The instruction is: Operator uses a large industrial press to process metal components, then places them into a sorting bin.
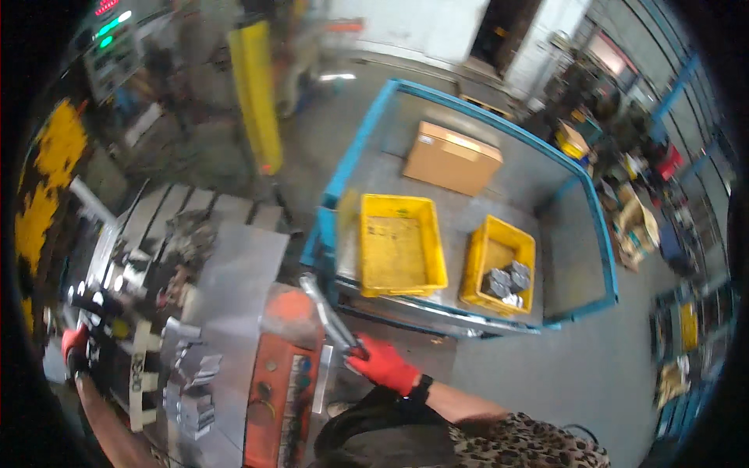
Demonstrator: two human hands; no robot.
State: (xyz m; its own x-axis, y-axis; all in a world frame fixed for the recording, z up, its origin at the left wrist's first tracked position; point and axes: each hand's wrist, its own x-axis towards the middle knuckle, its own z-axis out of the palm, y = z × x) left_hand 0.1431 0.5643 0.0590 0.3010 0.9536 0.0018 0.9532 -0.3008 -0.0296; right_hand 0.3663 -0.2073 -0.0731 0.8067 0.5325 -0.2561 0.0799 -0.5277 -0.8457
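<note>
My right hand (388, 365), in a red glove with a dark wrist band, is closed round the dark end of a long grey metal tool (328, 313). The tool's kind is not clear; it points up and left, beside the orange-red button box (265, 402). My left hand (76, 342), also red-gloved, is at the far left by the machine's dark tooling (113, 327). Its fingers are blurred and partly hidden. Between my hands, several bent sheet-metal pieces (195, 374) lie on a grey metal plate (242, 269).
Ahead to the right stands a blue-framed metal cart (355, 152). It holds an empty yellow bin (399, 204), a yellow bin (476, 261) with dark metal parts, and a cardboard box (452, 160). A yellow post (255, 93) rises beyond the slotted machine bed (168, 207).
</note>
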